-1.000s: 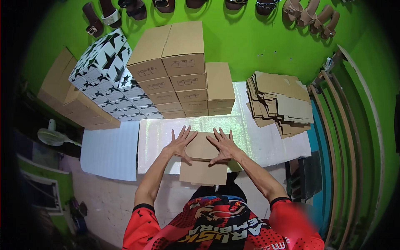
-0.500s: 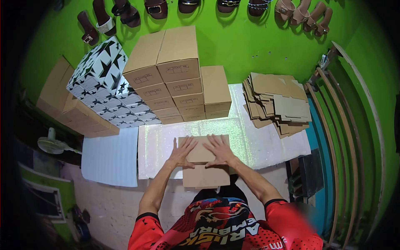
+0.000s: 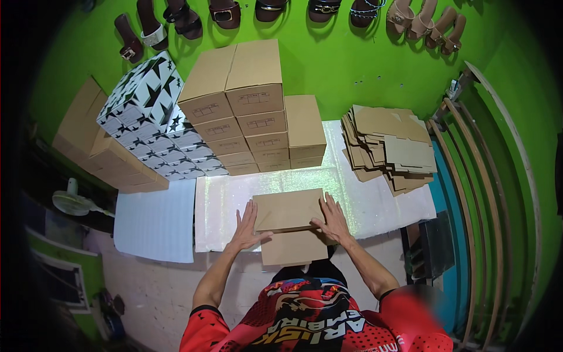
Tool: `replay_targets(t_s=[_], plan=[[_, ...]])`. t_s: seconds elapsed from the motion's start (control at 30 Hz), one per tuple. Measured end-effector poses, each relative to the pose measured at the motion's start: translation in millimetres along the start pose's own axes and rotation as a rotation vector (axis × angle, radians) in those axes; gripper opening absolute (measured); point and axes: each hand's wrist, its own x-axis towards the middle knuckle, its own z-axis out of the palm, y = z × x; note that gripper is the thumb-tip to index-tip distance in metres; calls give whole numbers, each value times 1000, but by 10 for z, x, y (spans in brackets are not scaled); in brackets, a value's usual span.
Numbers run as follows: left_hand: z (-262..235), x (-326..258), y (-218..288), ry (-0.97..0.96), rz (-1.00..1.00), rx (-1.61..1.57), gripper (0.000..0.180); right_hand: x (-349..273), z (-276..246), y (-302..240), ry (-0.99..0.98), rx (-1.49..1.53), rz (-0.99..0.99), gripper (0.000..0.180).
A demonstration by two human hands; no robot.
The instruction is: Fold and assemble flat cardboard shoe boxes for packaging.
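A brown cardboard box blank [image 3: 287,211] lies in front of me at the near edge of the table, its near flap [image 3: 294,247] hanging toward my body. My left hand [image 3: 245,227] rests at its left edge, fingers stretched upward and the thumb lying by the crease. At the opposite edge is my right hand [image 3: 333,220], its fingers also extended and its thumb over the corner near the fold. Neither hand wraps around the cardboard.
Stacked brown boxes [image 3: 253,100] stand at the back, beside white boxes with black stars [image 3: 158,117]. Flat cardboard blanks [image 3: 390,146] are piled at the back right. Sandals [image 3: 226,14] hang on the green wall. A fan [image 3: 73,200] stands left; wooden rails [image 3: 469,193] run along the right.
Both hands have slid apart, from flat on top of the cardboard to its left and right edges. The panel's whole upper face now shows.
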Motion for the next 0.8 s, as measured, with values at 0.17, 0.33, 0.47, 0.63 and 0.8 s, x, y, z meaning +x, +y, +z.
replay_targets(t_s=[0.17,0.33,0.47,0.63,0.8], plan=[[36,238,140,113,-208,-338,114,194,10,-176,122,141,132,93],[24,481,176,203,-334,-325,96,569,-102,-626,-102,-307,-222,96],[52,499,161,182,-313,-387,89,837,164,-840,-218,-375,-452,121],[-6,469,86,-71,-51,26,116,1068,191,-951,-420,-394,-346,137],[-269,523,120,-234,37,179,160,1057,103,-840,-589,-378,-299,152]])
